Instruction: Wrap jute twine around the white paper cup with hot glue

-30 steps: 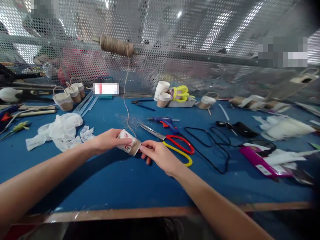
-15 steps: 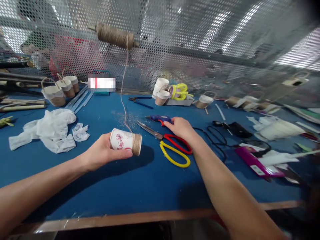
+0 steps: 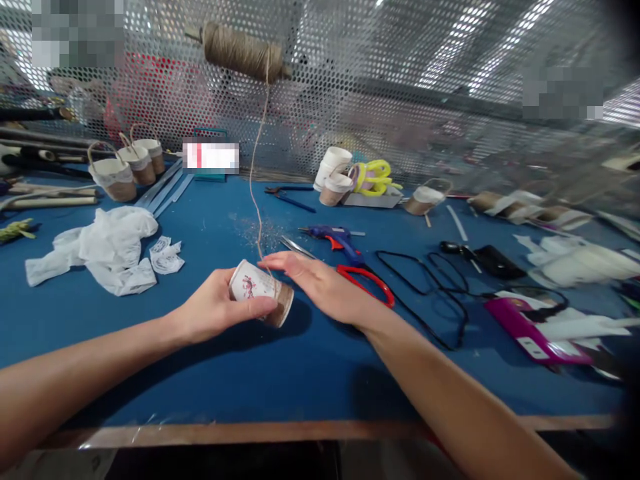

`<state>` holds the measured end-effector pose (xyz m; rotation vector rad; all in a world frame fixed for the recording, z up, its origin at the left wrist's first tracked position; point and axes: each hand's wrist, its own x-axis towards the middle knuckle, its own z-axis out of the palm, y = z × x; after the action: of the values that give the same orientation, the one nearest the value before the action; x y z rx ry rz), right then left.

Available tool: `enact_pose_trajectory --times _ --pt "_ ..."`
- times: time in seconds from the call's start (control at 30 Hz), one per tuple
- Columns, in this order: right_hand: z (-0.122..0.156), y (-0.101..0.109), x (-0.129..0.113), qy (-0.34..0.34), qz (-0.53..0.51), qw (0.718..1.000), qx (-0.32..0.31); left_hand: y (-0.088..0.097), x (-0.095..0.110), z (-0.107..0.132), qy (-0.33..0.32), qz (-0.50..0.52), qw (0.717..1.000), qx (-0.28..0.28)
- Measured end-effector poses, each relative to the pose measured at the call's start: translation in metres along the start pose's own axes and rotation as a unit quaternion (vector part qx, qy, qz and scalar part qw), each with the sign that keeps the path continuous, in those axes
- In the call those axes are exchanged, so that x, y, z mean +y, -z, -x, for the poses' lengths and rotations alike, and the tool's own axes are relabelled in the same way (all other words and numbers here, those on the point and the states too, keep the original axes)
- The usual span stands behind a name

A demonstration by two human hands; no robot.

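Observation:
My left hand (image 3: 213,307) is wrapped round a tilted white paper cup (image 3: 254,283) with a dark red print. A band of brown twine is wound on the cup's right end. From the twine spool (image 3: 243,50) above, a strand of twine (image 3: 255,180) runs down to the cup. My right hand (image 3: 313,283) has its fingers stretched out at the cup's upper side, against the strand; its thumb is hidden. Beneath that hand lies a pair of scissors (image 3: 367,283), partly covered, one red handle showing. A blue hot glue gun (image 3: 340,237) rests just behind them.
White lace (image 3: 110,247) lies at left. Small twine-wrapped cups with handles (image 3: 117,183) stand at the back left. Pliers (image 3: 293,197) and a grey box (image 3: 373,199) are farther back. A black cord (image 3: 420,293) loops across the right, near a purple power strip (image 3: 530,330).
My right hand has let go of the glue gun, which now lies on the table, and has moved left to the cup and strand. The cup is tilted more.

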<state>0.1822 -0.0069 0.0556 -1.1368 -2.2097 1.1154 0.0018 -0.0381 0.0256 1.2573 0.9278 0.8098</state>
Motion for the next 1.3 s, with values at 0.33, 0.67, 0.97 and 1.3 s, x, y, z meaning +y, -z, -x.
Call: enact_pose_trajectory --times 0.33,0.67,0.97,1.3 --pt "0.001 -0.020 -0.023 0.072 0.050 0.995 -0.047 0.000 -0.008 -0.004 0.012 0.005 0.999 0.046" --pt "-0.014 0.074 0.061 -0.235 0.287 0.888 0.273 0.000 -0.003 -0.001 0.045 0.047 0.996 0.067" --pt "-0.016 0.077 0.096 -0.286 0.250 0.895 0.236 0.002 -0.008 -0.003 0.026 0.043 0.995 0.090" --pt "0.009 0.070 0.032 -0.190 -0.072 0.951 0.234 0.007 -0.010 -0.006 -0.011 -0.001 0.993 0.114"
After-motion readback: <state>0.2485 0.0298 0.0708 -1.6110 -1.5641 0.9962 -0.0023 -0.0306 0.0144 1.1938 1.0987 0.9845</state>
